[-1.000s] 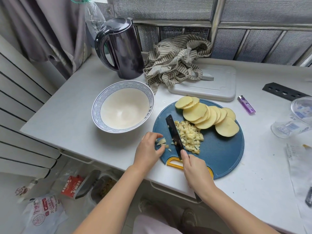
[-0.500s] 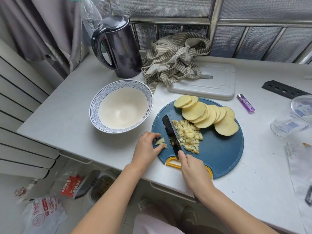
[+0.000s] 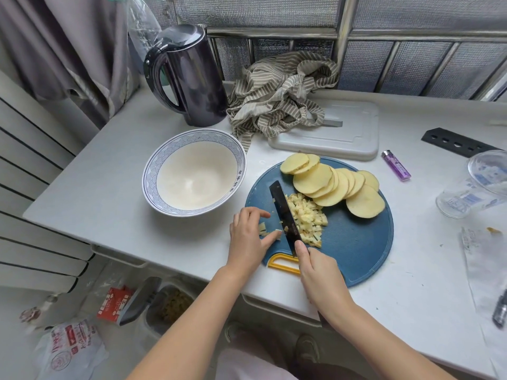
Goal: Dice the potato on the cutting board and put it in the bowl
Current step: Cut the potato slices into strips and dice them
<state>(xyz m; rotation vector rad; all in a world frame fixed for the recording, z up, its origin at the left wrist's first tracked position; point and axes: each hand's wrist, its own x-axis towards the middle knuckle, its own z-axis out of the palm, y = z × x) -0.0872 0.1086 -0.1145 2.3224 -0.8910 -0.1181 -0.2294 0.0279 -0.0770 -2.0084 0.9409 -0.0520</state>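
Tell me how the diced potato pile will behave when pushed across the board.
The dice look small and loose, so they will likely scatter rather than move as one. A bit seems stuck to the knife, so they are probably wet and sticky. Their flat faces suggest little rolling.

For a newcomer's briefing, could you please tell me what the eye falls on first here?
The fan of pale potato slices on the blue cutting board stands out first. Nearer the camera, the right hand grips a black knife beside a diced pile, and the empty bowl sits left of the board.
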